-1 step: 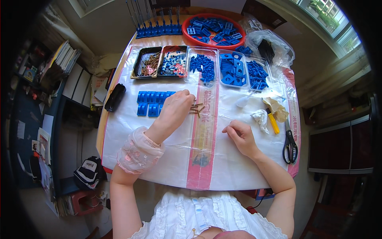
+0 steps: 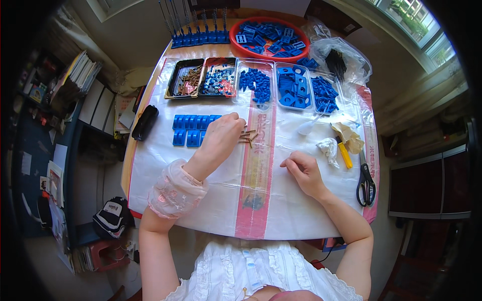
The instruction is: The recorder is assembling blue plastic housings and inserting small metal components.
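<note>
My left hand rests low over the table with its fingers bent downward, beside a small pile of brass-coloured screws. Its fingertips are mostly hidden, so what they pinch, if anything, does not show. Two rows of blue plastic blocks with curved grooves lie just left of that hand, which covers part of them. To the right of the pink stripe, my right hand lies on the white sheet. Its fingers are curled in with the thumb against them, and the inside of the grip is hidden.
Behind my hands stand trays of screws, nuts, and blue parts. Farther back are a red basin and blue pieces with springs. Scissors, a yellow-handled cutter and a black case flank the work area.
</note>
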Demonstrator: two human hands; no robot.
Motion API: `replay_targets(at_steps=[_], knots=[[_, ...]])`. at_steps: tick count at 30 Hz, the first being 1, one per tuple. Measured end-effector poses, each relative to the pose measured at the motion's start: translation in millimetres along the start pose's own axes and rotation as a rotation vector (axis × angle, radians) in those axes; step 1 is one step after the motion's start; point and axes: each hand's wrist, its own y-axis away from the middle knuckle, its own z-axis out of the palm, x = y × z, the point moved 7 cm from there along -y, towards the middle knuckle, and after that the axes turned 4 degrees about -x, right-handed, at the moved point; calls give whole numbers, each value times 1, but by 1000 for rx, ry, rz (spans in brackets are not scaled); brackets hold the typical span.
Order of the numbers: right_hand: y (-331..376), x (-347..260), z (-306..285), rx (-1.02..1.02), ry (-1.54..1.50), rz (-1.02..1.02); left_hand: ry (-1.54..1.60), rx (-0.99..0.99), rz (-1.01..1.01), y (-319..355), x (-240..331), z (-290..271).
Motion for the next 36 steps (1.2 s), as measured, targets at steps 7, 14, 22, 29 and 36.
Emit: replay_targets(at_steps=[7, 14, 22, 29, 36], knots=[[-1, -1, 1, -10, 0, -6, -1, 96, 13, -6, -3, 1], [1, 0, -1, 5, -11, -2, 109, 19, 85, -5, 15, -15], [-1, -2, 1, -4, -2, -20, -1, 21, 51, -8, 10, -6], [0, 0, 1, -2, -12, -6, 122, -53, 46, 14, 9, -14], [-1, 0, 0, 2, -6, -17, 43, -9, 31, 14, 0, -6]])
